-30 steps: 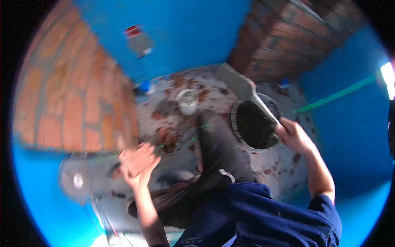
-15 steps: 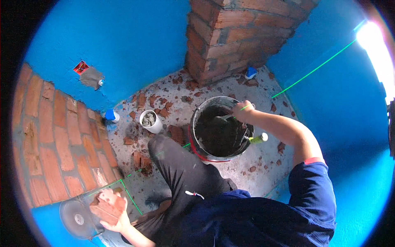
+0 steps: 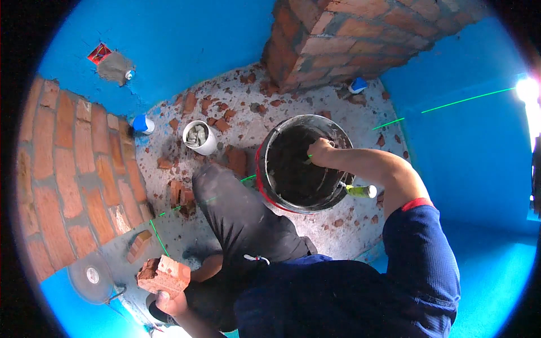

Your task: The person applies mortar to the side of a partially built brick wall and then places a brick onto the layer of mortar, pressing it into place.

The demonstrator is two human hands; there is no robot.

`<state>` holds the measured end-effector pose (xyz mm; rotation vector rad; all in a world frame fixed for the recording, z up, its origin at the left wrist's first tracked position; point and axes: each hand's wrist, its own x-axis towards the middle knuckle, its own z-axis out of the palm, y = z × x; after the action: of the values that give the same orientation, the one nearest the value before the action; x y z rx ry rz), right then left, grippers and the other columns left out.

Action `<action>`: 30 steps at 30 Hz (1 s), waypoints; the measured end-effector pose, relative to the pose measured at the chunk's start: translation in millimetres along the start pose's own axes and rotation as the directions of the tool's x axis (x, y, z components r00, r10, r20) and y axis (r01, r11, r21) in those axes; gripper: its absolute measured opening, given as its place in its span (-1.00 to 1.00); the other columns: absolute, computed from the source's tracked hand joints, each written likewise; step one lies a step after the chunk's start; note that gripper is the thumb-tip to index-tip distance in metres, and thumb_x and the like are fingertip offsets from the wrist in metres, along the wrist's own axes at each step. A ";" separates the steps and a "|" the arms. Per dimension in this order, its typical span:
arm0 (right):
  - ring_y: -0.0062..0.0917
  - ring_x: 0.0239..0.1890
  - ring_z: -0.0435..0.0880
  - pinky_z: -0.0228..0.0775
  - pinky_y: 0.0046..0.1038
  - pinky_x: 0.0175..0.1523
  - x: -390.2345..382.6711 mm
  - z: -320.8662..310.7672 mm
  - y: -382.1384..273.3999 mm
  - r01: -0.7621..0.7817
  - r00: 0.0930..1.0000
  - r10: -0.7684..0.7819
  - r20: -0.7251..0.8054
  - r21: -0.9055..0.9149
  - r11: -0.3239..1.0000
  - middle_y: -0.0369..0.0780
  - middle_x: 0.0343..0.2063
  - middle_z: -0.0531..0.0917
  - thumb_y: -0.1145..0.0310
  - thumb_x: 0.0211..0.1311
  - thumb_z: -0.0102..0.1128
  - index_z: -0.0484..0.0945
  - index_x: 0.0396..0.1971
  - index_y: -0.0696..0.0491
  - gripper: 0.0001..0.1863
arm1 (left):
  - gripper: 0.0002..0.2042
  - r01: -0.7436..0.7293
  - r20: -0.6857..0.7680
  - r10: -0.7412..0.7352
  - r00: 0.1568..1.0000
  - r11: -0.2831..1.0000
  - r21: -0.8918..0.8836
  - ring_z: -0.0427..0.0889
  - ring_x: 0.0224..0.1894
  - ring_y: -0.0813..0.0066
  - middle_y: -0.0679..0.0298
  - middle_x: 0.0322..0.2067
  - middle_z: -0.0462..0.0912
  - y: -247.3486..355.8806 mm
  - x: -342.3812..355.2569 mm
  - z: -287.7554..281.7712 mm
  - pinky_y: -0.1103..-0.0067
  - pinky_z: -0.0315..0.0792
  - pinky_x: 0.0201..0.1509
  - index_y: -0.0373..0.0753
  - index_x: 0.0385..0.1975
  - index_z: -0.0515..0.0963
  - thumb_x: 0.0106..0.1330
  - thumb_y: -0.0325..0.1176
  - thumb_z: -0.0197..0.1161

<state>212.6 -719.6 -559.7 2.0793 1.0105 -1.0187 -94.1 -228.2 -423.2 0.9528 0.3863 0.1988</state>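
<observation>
My left hand (image 3: 171, 303) grips a broken piece of brick (image 3: 164, 275) at the lower left, thumb against its near side. The brick is reddish-orange with a rough, darker broken end. My right hand (image 3: 322, 152) reaches over the large bucket (image 3: 261, 169), fingers closed on a trowel whose blade is hidden in the dark grey mortar (image 3: 296, 174). Across the bucket's right rim lies another tool with a yellow-green handle (image 3: 360, 191); its far end is inside the bucket.
A white pail (image 3: 207, 145) of grey chunks stands beyond my knee. Blue-and-white containers (image 3: 143, 124) sit by the walls. Brick rubble (image 3: 236, 160) litters the floor. A brick wall (image 3: 73, 180) is left, a brick pillar (image 3: 327, 50) ahead. A round grey disc (image 3: 90, 276) lies lower left.
My right hand has moved left and deeper over the mortar, hiding the metal shank seen before. My left hand has turned the brick and shifted right and slightly down. The view has tilted a little.
</observation>
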 end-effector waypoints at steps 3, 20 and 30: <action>-0.31 -0.17 0.66 0.53 -0.22 -0.22 8.2 8.0 6.4 -0.043 0.993 0.039 0.116 0.031 0.999 -0.21 -0.22 0.67 0.34 0.01 0.18 0.67 -0.26 0.01 -0.75 | -0.26 0.045 0.064 -0.045 0.997 0.999 0.008 0.34 0.17 0.12 0.11 0.13 0.34 5.1 -0.7 -16.5 0.26 0.19 0.28 -0.24 0.24 0.13 0.02 -0.16 0.22; -0.24 0.02 0.51 0.36 -0.26 0.09 0.4 50.4 16.9 -0.053 0.991 0.108 -0.082 0.504 0.862 -0.11 -0.09 0.58 -0.25 0.18 -0.12 0.53 -0.04 0.00 -0.35 | -0.27 0.126 -0.139 -0.162 0.977 0.963 -0.238 0.31 0.20 0.11 0.11 0.12 0.38 -28.0 22.6 20.4 0.20 0.15 0.32 -0.30 0.17 0.24 -0.10 -0.54 0.40; -0.24 -0.11 0.59 0.39 -0.24 0.00 -89.2 -29.0 47.3 -0.133 0.974 0.216 -0.065 0.608 0.783 -0.14 -0.25 0.64 -0.25 0.16 -0.07 0.65 -0.26 -0.01 -0.41 | -0.37 0.059 0.354 -0.034 0.935 0.996 -0.060 0.29 0.22 0.12 0.13 0.18 0.31 -16.2 58.7 47.7 0.18 0.15 0.32 -0.27 0.21 0.21 0.17 -0.19 0.28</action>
<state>225.7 -754.8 -461.7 2.7296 0.5626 -1.2295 -21.1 -253.8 -425.5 0.8881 0.0690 -0.0051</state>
